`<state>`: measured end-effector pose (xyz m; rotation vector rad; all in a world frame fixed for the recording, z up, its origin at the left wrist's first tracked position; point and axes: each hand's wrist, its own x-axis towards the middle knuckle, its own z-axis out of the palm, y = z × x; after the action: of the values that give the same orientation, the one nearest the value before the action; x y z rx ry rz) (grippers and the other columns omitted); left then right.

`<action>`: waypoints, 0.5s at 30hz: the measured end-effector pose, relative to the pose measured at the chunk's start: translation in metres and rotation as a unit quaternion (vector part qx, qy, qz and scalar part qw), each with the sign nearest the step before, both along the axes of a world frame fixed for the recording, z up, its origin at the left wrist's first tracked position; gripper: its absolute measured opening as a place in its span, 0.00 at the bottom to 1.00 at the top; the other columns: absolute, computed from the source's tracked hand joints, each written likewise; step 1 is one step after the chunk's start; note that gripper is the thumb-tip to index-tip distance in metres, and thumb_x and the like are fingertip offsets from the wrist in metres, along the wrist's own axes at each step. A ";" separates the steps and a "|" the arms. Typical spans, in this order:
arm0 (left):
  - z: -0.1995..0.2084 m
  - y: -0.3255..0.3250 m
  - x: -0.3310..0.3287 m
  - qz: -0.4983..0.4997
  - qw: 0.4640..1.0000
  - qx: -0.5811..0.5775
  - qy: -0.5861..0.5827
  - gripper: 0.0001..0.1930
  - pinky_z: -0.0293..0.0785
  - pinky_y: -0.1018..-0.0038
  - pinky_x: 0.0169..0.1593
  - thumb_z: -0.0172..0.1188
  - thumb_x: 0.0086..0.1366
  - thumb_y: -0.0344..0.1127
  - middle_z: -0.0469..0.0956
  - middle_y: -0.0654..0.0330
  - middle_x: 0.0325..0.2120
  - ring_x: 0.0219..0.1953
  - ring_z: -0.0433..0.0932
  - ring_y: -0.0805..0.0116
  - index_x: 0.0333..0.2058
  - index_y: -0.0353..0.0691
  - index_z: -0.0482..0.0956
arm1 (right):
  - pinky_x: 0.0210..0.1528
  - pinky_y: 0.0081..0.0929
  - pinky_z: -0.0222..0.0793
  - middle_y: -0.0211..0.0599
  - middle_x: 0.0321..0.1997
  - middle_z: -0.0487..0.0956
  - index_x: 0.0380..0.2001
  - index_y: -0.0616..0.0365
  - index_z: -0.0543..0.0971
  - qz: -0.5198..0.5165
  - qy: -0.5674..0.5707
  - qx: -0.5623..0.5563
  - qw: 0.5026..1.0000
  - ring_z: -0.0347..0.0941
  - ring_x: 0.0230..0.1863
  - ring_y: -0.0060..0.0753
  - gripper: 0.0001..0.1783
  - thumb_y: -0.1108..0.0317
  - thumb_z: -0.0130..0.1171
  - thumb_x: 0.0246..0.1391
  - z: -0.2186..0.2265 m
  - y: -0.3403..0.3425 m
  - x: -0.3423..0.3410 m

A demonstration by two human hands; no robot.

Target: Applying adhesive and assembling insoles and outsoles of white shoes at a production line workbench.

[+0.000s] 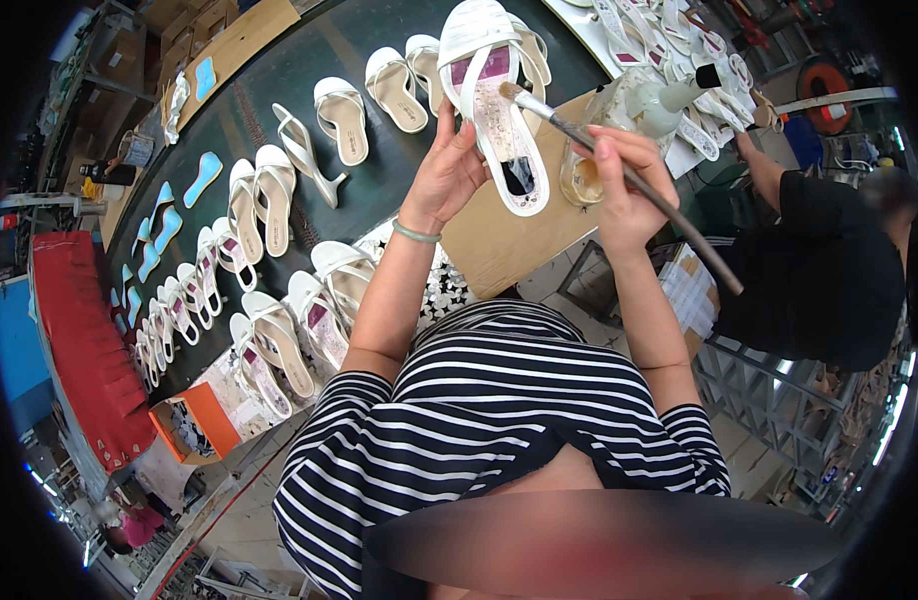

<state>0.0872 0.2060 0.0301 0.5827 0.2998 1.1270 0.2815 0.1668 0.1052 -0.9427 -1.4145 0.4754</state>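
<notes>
My left hand (447, 178) grips a white sandal (524, 195) by its side and holds it up, toe pointing away from me. Its footbed is bare, with a purple patch under the strap and a dark patch at the heel. Closed around the handle of a long brush (669, 205) is my right hand (634, 180). The bristles are over the sandal's footbed, just behind the strap; whether they touch it I cannot tell. Beside my right hand stands a clear container (584, 185) with yellowish residue. A pale bottle with a black tip (659, 108) is at its far side.
A dark green belt (279, 75) carries several white sandals (341, 120) and light blue insoles (204, 178). Brown cardboard (509, 255) lies under my hands. More sandals (714, 140) fill a white surface at right. A co-worker in black (809, 270) is close on the right. An orange box (194, 425) sits at lower left.
</notes>
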 end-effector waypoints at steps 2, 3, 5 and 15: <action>0.001 -0.002 0.003 0.006 1.000 0.010 -0.010 0.36 0.74 0.62 0.51 0.49 0.71 0.42 0.62 0.60 0.60 0.57 0.70 0.63 0.68 0.61 0.36 | 0.38 0.24 0.78 0.47 0.38 0.80 0.34 0.68 0.78 -0.013 0.023 0.010 1.000 0.80 0.35 0.33 0.06 0.81 0.61 0.51 0.001 0.003 -0.010; 0.000 -0.002 0.004 0.006 1.000 0.009 -0.010 0.36 0.74 0.62 0.51 0.49 0.71 0.42 0.62 0.60 0.60 0.57 0.70 0.63 0.68 0.61 0.36 | 0.38 0.24 0.78 0.47 0.37 0.81 0.34 0.68 0.79 -0.020 -0.065 0.054 0.996 0.80 0.35 0.34 0.06 0.80 0.62 0.50 0.000 0.006 -0.010; -0.001 -0.004 0.005 0.003 1.000 0.008 -0.028 0.36 0.74 0.61 0.51 0.49 0.71 0.41 0.62 0.60 0.60 0.57 0.70 0.62 0.67 0.62 0.36 | 0.38 0.26 0.77 0.47 0.36 0.82 0.32 0.68 0.81 -0.017 -0.158 0.102 0.982 0.81 0.36 0.36 0.07 0.80 0.64 0.46 -0.004 0.010 -0.014; -0.005 0.001 0.001 0.054 0.998 0.009 -0.001 0.34 0.74 0.59 0.50 0.50 0.71 0.41 0.64 0.60 0.59 0.56 0.71 0.61 0.66 0.63 0.39 | 0.38 0.26 0.77 0.48 0.34 0.82 0.29 0.67 0.80 0.026 -0.242 0.047 0.969 0.81 0.35 0.40 0.07 0.82 0.65 0.43 -0.010 -0.031 -0.002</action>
<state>0.0879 0.2067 0.0249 0.5864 0.3234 1.2358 0.2798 0.1358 0.0953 -0.9867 -1.8878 0.2175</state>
